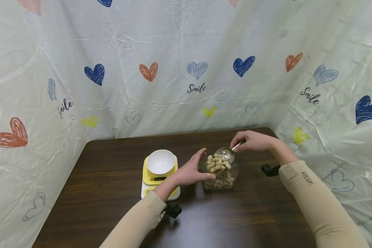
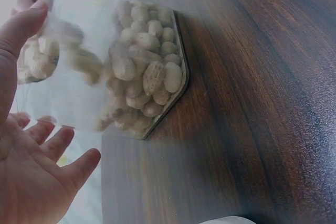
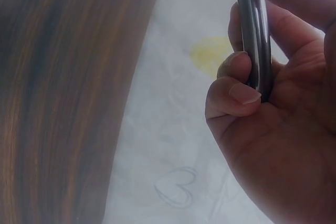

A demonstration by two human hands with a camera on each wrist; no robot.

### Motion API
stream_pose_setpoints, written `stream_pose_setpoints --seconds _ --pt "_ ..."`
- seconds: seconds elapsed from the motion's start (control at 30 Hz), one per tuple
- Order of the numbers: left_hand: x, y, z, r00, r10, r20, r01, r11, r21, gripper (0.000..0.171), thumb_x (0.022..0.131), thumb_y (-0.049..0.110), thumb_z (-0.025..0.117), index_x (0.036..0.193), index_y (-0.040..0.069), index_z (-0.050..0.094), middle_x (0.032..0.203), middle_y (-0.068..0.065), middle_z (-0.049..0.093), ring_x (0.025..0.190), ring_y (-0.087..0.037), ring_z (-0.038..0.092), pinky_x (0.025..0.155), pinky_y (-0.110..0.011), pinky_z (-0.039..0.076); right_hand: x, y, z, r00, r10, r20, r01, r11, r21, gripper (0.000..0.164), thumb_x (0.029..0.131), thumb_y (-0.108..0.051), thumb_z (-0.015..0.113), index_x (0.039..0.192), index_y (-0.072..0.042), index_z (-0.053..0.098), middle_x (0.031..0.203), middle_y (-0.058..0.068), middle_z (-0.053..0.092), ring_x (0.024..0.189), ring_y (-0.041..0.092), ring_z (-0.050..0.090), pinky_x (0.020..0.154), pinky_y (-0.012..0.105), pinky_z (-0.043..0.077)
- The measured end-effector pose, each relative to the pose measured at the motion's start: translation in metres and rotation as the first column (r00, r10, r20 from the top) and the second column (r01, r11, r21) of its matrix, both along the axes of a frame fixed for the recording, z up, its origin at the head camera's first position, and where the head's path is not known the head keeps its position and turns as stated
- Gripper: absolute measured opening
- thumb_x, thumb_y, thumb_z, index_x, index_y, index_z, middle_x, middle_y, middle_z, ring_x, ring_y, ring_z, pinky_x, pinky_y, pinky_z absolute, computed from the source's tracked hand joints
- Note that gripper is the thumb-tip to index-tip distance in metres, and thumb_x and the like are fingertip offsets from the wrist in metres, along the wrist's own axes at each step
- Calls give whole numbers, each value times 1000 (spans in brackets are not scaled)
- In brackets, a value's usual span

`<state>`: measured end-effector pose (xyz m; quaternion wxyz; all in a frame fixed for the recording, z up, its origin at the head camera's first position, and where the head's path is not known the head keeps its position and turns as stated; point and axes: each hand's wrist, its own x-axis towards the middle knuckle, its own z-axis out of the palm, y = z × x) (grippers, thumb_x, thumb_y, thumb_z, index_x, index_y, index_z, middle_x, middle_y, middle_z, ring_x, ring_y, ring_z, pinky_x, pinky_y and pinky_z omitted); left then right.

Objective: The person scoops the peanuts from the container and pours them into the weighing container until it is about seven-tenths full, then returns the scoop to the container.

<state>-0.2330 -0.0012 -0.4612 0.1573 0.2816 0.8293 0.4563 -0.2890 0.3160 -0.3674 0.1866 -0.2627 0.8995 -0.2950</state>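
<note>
A clear square container [image 1: 236, 171] with unshelled peanuts [image 2: 152, 72] in its lower part stands on the table. My left hand [image 1: 189, 172] holds its left side, thumb at the near wall and fingers at the far one. The little finger sticks out free in the left wrist view. My right hand [image 1: 251, 140] grips the handle [image 3: 256, 40] of a metal scoop [image 1: 229, 154], fingers curled round it. The scoop's bowl tilts down into the container's mouth, with more peanuts [image 1: 216, 162] at its lip. Through the clear wall, several peanuts show high above the pile.
A white bowl [image 1: 161, 162] sits on a yellow and white kitchen scale [image 1: 145, 179], left of the container and close to my left forearm. The dark wooden table [image 1: 111, 179] ends at the back against a white curtain [image 1: 161, 103] printed with hearts.
</note>
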Motion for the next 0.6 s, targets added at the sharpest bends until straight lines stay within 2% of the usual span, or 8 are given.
stream_pose_setpoints --seconds 0.2,0.6 --pt "1 0 1 1000 1 1 -1 1000 -7 114 83 57 80 166 26 9 166 -5 25 149 -16 30 113 -45 36 0 2 1 1000 -8 -5 8 1000 -8 13 97 -21 74 109 -20 77 118 2 65 113 24 58 91 44 48" --pt "1 0 -1 1000 6 0 -6 1000 -1 116 82 57 81 166 25 8 166 -4 25 148 -16 30 113 -45 36 3 4 2 1000 -8 3 8 999 -40 16 96 -27 74 110 -18 76 118 3 66 112 24 58 90 42 49"
